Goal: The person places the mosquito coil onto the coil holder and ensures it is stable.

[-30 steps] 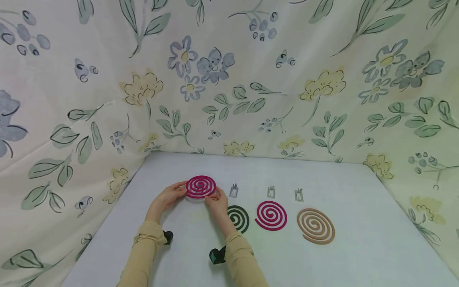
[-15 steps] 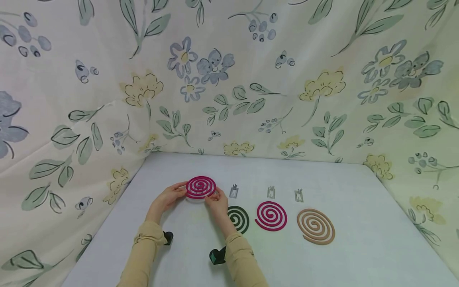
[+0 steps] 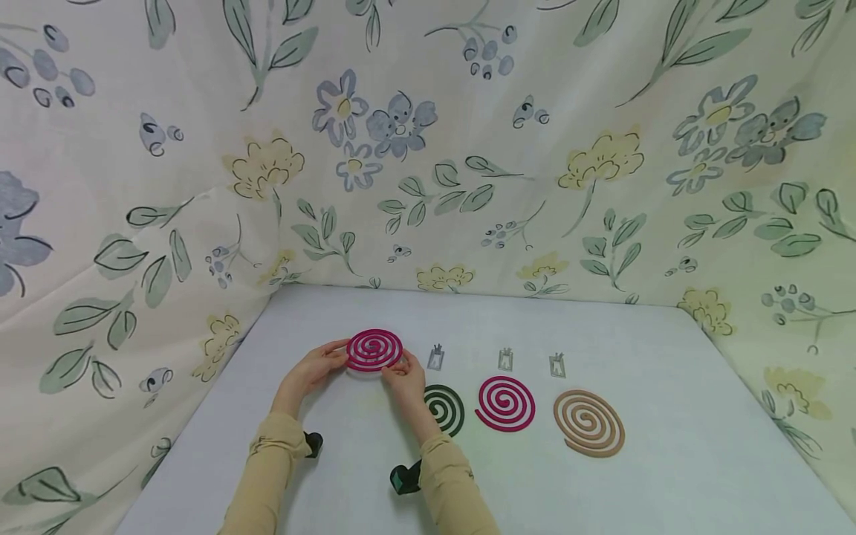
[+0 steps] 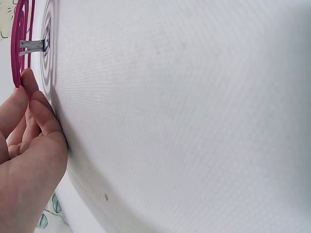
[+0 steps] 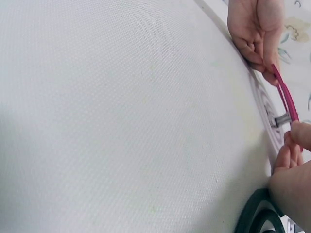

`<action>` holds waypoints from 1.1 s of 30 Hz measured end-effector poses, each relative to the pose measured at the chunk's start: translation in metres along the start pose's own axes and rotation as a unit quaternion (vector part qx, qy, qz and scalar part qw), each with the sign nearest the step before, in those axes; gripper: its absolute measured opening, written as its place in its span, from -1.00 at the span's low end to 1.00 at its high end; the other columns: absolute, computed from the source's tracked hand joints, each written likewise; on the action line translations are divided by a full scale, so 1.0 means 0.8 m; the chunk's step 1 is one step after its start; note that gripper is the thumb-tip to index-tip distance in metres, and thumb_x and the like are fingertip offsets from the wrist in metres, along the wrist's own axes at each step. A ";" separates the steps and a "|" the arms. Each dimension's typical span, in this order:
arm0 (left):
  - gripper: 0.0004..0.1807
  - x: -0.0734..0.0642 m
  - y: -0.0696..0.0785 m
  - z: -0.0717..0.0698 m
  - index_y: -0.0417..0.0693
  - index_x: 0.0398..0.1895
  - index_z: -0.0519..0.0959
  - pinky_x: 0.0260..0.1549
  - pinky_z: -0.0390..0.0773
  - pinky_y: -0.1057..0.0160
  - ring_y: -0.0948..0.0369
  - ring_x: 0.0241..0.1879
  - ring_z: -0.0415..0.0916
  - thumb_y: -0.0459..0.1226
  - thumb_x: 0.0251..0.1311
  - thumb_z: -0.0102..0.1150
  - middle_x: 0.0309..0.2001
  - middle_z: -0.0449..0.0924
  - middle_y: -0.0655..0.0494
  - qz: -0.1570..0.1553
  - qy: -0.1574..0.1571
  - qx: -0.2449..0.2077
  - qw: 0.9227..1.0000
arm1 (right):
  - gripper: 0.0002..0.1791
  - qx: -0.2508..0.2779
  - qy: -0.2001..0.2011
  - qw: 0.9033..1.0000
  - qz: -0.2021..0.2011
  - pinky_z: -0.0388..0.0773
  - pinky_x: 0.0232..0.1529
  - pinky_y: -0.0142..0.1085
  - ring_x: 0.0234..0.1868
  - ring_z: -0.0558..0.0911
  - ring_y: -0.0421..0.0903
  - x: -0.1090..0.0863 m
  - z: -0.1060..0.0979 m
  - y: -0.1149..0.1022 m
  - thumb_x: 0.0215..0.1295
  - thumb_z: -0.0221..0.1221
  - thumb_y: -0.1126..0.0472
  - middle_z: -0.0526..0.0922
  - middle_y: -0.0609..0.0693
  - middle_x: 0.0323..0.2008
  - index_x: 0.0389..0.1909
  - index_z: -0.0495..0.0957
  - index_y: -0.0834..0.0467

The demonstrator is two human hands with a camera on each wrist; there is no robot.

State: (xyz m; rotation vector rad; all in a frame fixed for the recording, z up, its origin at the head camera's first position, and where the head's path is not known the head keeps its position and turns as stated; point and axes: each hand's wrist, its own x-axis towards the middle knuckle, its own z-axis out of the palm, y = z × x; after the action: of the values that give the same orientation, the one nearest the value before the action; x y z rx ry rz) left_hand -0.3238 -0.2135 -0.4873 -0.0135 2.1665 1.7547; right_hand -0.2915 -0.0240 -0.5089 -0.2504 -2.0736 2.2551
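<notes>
Raised above the white table, a magenta mosquito coil [image 3: 364, 349] lies level between my two hands. My left hand [image 3: 310, 373] pinches its left edge between thumb and fingers. On the opposite edge, my right hand [image 3: 406, 380] pinches the rim. A small metal coil stand [image 4: 33, 46] stands under the coil's middle, its prongs up at the spiral in the left wrist view. The right wrist view shows the same stand [image 5: 282, 119] between the coil and the table. Coil shadows fall on the tabletop beneath.
Right of my hands lie a dark green coil [image 3: 444, 410], partly hidden by my right forearm, another magenta coil [image 3: 505, 403] and a tan coil [image 3: 588, 423]. Behind them are three flat metal stands, the nearest to my hand being the left stand [image 3: 436, 358]. Floral cloth [image 3: 428, 223] surrounds the table [image 3: 669, 357].
</notes>
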 end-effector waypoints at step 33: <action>-0.42 0.001 -0.001 -0.001 -0.28 0.42 0.09 0.27 0.23 0.04 0.35 -0.07 0.40 -0.34 0.38 -0.07 0.14 0.43 -0.20 0.002 0.005 -0.003 1.000 | -0.36 -0.004 0.000 1.000 -0.007 0.37 -0.47 -0.58 -0.54 0.38 -0.34 0.000 -0.001 0.000 0.04 0.25 0.51 0.47 -0.06 -0.54 0.21 0.31 0.46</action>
State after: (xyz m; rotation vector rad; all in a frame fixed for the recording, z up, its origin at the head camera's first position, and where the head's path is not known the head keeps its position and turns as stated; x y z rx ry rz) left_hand -0.3250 -0.2140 -0.4880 -0.0187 2.1690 1.7668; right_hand -0.2913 -0.0237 -0.5091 -0.2372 -2.0787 2.2385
